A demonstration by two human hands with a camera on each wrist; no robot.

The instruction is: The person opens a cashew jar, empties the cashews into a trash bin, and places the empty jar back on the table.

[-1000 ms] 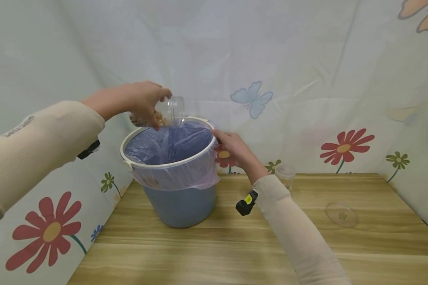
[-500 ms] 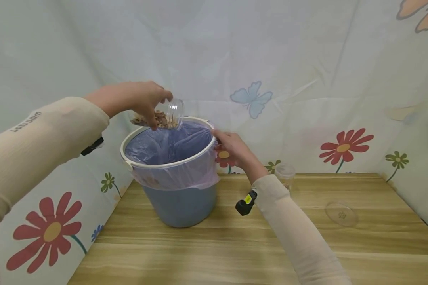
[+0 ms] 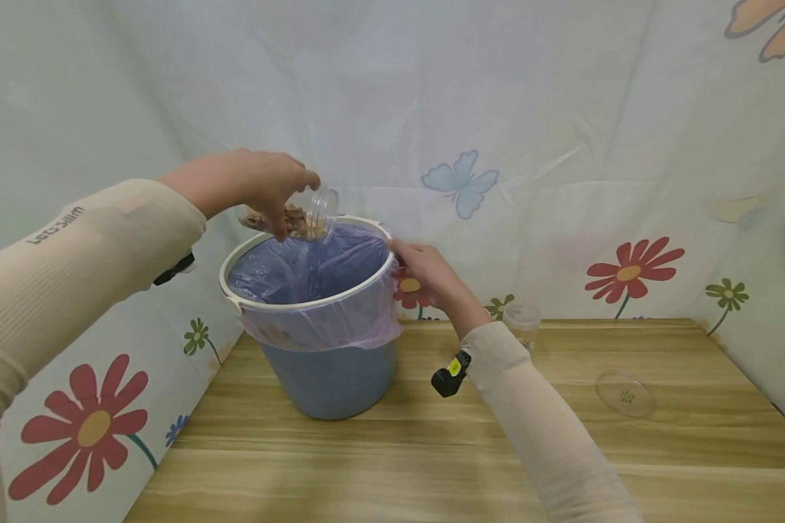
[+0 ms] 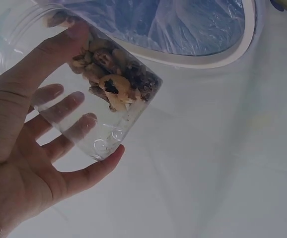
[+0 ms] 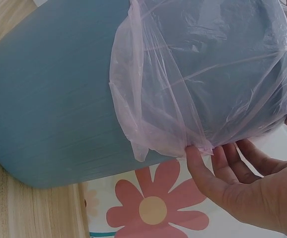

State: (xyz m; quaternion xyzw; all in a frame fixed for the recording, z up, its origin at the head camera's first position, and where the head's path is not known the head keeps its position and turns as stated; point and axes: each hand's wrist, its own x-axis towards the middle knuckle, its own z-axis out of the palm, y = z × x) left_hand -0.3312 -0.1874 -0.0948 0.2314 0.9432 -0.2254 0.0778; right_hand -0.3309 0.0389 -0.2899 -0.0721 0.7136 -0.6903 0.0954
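Observation:
My left hand (image 3: 262,183) grips a clear plastic jar (image 3: 325,207) lying on its side over the bin, its open mouth pointing right. In the left wrist view, brown, pale and dark dried pieces (image 4: 108,74) lie along the jar's lower wall; my thumb crosses its near side and my fingers are behind it. Below stands a blue bin (image 3: 332,381) with a cream rim, lined with a thin pinkish plastic bag (image 3: 323,330) folded over the outside. My right hand (image 3: 428,272) holds the bin's right rim, thumb on top and fingers against the bag outside.
A second clear jar (image 3: 523,319) stands at the back of the wooden table (image 3: 432,465), partly behind my right forearm. A clear round lid (image 3: 625,394) lies flat farther right. Cloth walls (image 3: 562,94) printed with flowers and butterflies close in the back and sides.
The left hand has shifted slightly right, and the jar's mouth has dipped a little. Blurred in the first frame, the pieces now sit spread toward the mouth. My right hand stays at the rim.

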